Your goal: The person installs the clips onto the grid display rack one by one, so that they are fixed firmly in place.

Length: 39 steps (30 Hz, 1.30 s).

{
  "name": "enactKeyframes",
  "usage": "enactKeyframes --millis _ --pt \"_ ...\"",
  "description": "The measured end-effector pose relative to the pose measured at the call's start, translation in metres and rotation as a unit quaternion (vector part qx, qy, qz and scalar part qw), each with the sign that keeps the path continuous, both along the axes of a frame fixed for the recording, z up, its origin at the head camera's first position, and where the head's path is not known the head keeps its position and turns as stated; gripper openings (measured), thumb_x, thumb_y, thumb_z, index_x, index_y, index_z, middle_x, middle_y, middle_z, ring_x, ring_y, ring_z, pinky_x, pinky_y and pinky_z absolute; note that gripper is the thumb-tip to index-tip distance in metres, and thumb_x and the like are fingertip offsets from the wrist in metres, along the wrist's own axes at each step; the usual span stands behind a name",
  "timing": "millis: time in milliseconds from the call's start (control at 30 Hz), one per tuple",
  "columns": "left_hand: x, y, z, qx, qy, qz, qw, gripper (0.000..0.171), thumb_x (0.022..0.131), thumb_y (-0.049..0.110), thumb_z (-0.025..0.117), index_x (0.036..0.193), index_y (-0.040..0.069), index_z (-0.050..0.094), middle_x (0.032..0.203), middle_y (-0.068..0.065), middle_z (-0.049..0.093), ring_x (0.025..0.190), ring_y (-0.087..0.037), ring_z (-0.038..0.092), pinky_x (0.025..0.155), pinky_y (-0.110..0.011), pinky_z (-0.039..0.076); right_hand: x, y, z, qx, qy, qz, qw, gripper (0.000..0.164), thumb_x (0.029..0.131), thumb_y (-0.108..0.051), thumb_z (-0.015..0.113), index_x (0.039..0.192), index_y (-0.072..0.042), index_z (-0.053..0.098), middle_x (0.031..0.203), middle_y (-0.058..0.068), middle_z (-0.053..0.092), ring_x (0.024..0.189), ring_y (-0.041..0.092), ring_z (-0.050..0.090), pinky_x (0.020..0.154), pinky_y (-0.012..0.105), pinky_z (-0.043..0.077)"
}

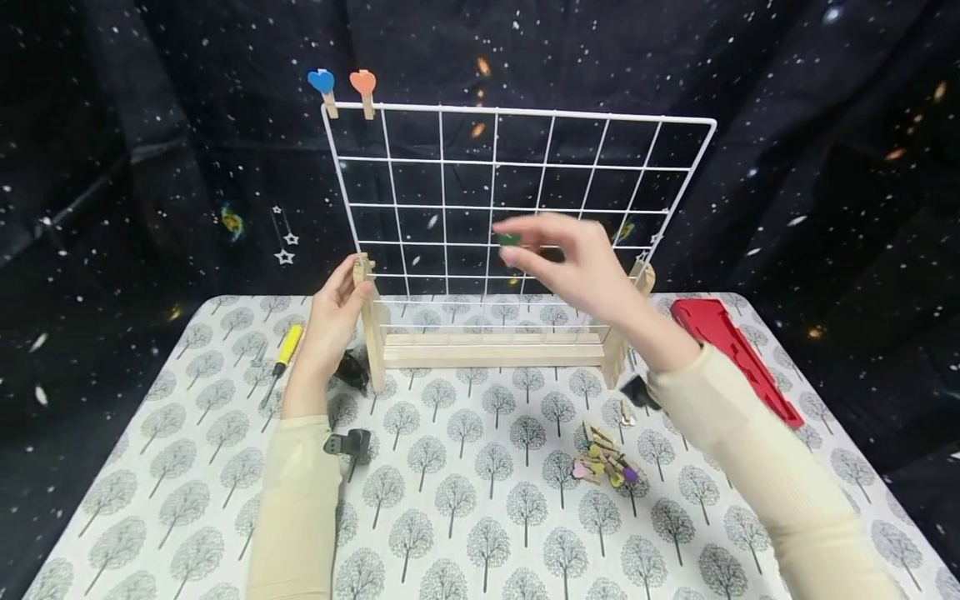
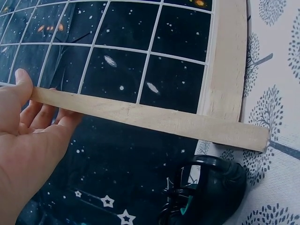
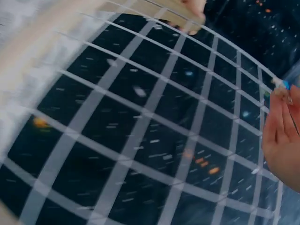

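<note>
Clothespin pile (image 1: 603, 458): on the table (image 1: 517, 542), toward its right edge.
Right hand (image 1: 570, 258): thumb and forefinger pinch a green clip (image 1: 509, 239) before the wire grid (image 1: 492, 207); a slack pinch could drop it.
Left hand (image 1: 335, 312): grips the left post (image 1: 372, 337) near its top.
Grid risk: stands toward the far edge; a hard push could tip it.
Blue clip (image 1: 321, 82), orange clip (image 1: 363, 82): top-left corner; jolts could dislodge them.

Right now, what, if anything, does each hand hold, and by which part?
Left hand: left wooden post, by its top end. Right hand: small green thing; gripped part unclear.
</note>
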<state>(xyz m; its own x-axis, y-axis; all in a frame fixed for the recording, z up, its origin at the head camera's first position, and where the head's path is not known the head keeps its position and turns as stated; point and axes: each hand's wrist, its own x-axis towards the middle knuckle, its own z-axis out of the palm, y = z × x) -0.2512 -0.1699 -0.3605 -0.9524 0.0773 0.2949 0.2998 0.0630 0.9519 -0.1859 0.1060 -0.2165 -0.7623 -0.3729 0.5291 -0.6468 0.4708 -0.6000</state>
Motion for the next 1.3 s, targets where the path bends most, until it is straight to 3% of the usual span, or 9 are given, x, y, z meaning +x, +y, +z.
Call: enactKeyframes --millis 100,167,300,433,467,667,833,967,1300 --pt "0.0 0.001 -0.001 -0.001 -0.002 0.0 1.0 0.05 0.089 0.02 0.049 0.135 0.015 0.03 0.135 -0.006 0.038 0.125 -0.014 0.033 0.104 -0.028 0.027 -0.004 -0.022 0.03 -0.008 0.055 0.011 0.998 0.024 0.078 -0.006 0.063 0.101 0.001 0.063 0.085 0.01 0.065 0.08 0.01 0.057 0.08 0.023 0.046" --pt "-0.001 0.002 0.0 -0.004 -0.005 -0.002 1.0 0.051 0.089 0.02 0.049 0.135 0.015 0.03 0.135 -0.006 0.038 0.125 -0.015 0.034 0.104 -0.028 0.028 -0.008 -0.033 0.048 -0.025 0.064 0.003 0.998 0.023 0.078 -0.007 0.063 0.1 0.001 0.063 0.083 0.01 0.066 0.076 0.01 0.058 0.076 0.022 0.048" --pt "-0.003 0.004 0.002 -0.011 -0.005 -0.006 0.9999 0.051 0.088 0.02 0.049 0.136 0.016 0.029 0.135 -0.007 0.038 0.124 -0.015 0.034 0.104 -0.028 0.028 -0.02 -0.05 0.081 -0.062 0.02 -0.023 0.998 0.024 0.077 -0.01 0.063 0.1 -0.005 0.064 0.075 0.005 0.067 0.066 0.011 0.06 0.068 0.018 0.047" --pt "-0.003 0.003 0.006 -0.016 0.0 -0.005 0.9999 0.05 0.088 0.021 0.049 0.135 0.016 0.031 0.135 -0.006 0.039 0.124 -0.014 0.034 0.104 -0.028 0.028 -0.037 -0.063 0.105 -0.086 -0.048 -0.054 0.994 0.027 0.075 -0.015 0.067 0.102 -0.012 0.065 0.088 -0.001 0.068 0.08 0.005 0.061 0.072 0.013 0.045" --pt "-0.003 0.003 0.006 -0.017 -0.002 -0.003 0.9999 0.05 0.088 0.021 0.049 0.135 0.017 0.031 0.134 -0.006 0.039 0.124 -0.014 0.034 0.104 -0.028 0.028 -0.041 -0.066 0.108 -0.088 -0.06 -0.056 0.993 0.028 0.075 -0.016 0.067 0.103 -0.014 0.065 0.093 -0.002 0.067 0.084 0.004 0.06 0.067 0.015 0.046" --pt "-0.002 -0.004 -0.002 -0.009 -0.011 0.009 0.9998 0.049 0.088 0.023 0.05 0.134 0.022 0.033 0.134 -0.003 0.04 0.123 -0.014 0.035 0.104 -0.033 0.028 -0.07 -0.087 0.109 -0.1 -0.087 -0.026 0.991 0.031 0.078 -0.014 0.065 0.108 -0.012 0.062 0.106 -0.002 0.063 0.096 0.002 0.057 0.079 0.011 0.045" --pt "-0.01 -0.008 -0.015 -0.004 -0.013 0.012 0.9998 0.052 0.087 0.027 0.05 0.135 0.023 0.03 0.135 -0.002 0.038 0.124 -0.013 0.035 0.104 -0.033 0.027 -0.089 -0.094 0.102 -0.042 -0.082 -0.057 0.994 0.029 0.076 -0.021 0.066 0.105 -0.017 0.064 0.1 -0.005 0.065 0.09 -0.001 0.059 0.078 0.012 0.045" --pt "-0.014 -0.009 -0.018 -0.007 -0.006 0.009 0.9999 0.052 0.087 0.028 0.05 0.135 0.023 0.03 0.135 -0.002 0.038 0.124 -0.013 0.035 0.104 -0.032 0.028 -0.093 -0.093 0.104 -0.02 -0.07 -0.082 0.994 0.026 0.073 -0.022 0.07 0.098 -0.016 0.067 0.092 -0.005 0.067 0.081 0.001 0.06 0.072 0.014 0.046" --pt "-0.011 -0.004 -0.011 -0.003 -0.003 -0.002 1.0 0.052 0.087 0.027 0.05 0.135 0.02 0.031 0.135 -0.004 0.039 0.124 -0.014 0.034 0.105 -0.033 0.027 -0.091 -0.096 0.108 0.025 -0.034 -0.083 0.996 0.015 0.076 -0.014 0.067 0.089 -0.008 0.069 0.082 0.001 0.066 0.072 0.01 0.056 0.064 0.017 0.045"
